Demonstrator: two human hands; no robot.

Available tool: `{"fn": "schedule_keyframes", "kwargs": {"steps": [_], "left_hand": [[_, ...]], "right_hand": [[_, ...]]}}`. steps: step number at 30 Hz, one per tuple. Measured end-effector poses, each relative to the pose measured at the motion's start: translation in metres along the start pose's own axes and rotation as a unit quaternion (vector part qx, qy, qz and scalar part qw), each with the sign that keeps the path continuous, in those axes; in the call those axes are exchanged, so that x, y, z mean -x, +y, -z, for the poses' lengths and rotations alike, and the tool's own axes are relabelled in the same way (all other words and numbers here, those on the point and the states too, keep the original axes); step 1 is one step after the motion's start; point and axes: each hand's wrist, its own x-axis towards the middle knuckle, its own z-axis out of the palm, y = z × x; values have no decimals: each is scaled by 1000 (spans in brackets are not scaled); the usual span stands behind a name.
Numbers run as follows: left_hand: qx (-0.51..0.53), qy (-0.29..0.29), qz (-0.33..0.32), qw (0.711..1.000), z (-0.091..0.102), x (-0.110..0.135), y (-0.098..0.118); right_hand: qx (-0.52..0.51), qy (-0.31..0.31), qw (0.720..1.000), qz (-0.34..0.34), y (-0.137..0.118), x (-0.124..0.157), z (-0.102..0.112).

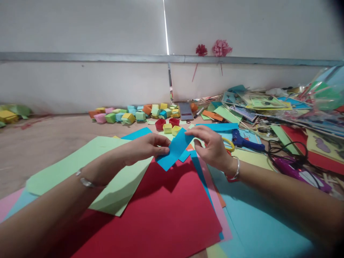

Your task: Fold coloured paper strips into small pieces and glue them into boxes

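Observation:
I hold a folded blue paper piece (173,150) in the air between both hands, above a red sheet (158,211). My left hand (146,147) pinches its left edge with fingers closed. My right hand (212,145) grips its upper right corner, fingers curled over it. Both wrists wear metal bangles.
Large sheets lie under my arms: light green (80,161), red, and blue (255,222). Several small folded paper boxes (134,114) line the back wall, beside a phone (185,111). A blue glue gun (245,141), yellow-handled scissors (229,143), cables and a heap of craft papers (282,107) crowd the right.

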Motion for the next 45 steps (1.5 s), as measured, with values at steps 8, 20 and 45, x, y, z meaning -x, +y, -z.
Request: {"fn": "schedule_keyframes", "kwargs": {"steps": [8,20,45], "left_hand": [[-145,-38,63,987,-18,19,3],[-268,12,39,962,-53,34,-11],[-296,131,-42,945,-64,48,-5]], "right_hand": [[214,-165,939,215,-10,35,6],[6,-242,970,11,-14,39,5],[27,-208,975,-75,-12,30,17]]}}
